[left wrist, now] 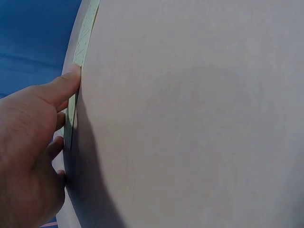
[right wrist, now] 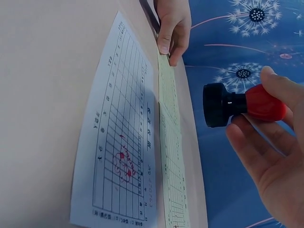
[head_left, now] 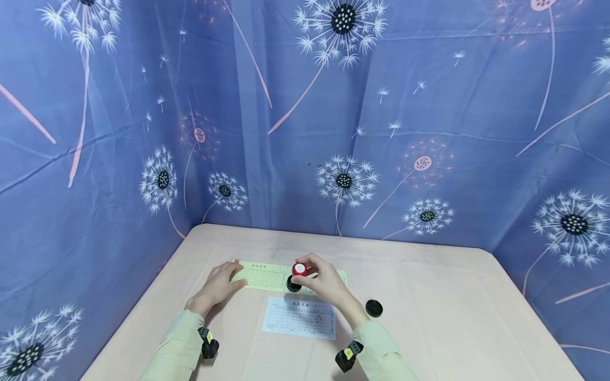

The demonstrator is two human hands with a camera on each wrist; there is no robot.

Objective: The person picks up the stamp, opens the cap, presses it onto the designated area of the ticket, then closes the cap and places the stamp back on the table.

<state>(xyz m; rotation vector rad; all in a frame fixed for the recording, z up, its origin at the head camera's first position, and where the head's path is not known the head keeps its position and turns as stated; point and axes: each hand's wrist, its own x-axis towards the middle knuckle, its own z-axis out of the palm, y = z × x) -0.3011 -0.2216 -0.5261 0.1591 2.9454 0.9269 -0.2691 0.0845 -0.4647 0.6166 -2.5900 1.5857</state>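
stamp (head_left: 299, 270) held off the paper, over the yellow-green slips (head_left: 262, 277)

the right hand (head_left: 329, 280) pinched the stamp by its red handle (right wrist: 266, 103) between thumb and fingers, its black base (right wrist: 215, 105) apart from the paper. the left hand (head_left: 221, 283) rested at the left end of the yellow-green slips, thumb spread from the fingers, seemingly steadying them.

the step in hand looked like stamping these slips, with the stamp lifted between presses. the next move probably called for bringing the base squarely over the left one and pressing straight down, while the left hand kept it from sliding.

there was one stamp. there appeared to be two yellow-green slips, end to end, though the right hand partly hid the second; a trace of red (right wrist: 176, 226) showed on it. nearer the person lay one white slip (head_left: 286, 316), with one red mark (right wrist: 124, 161) toward its right end. farther right sat one round black lid (head_left: 374, 308). all lay on one pale table (head_left: 429, 338), with blue dandelion-print cloth (head_left: 286, 79) behind.
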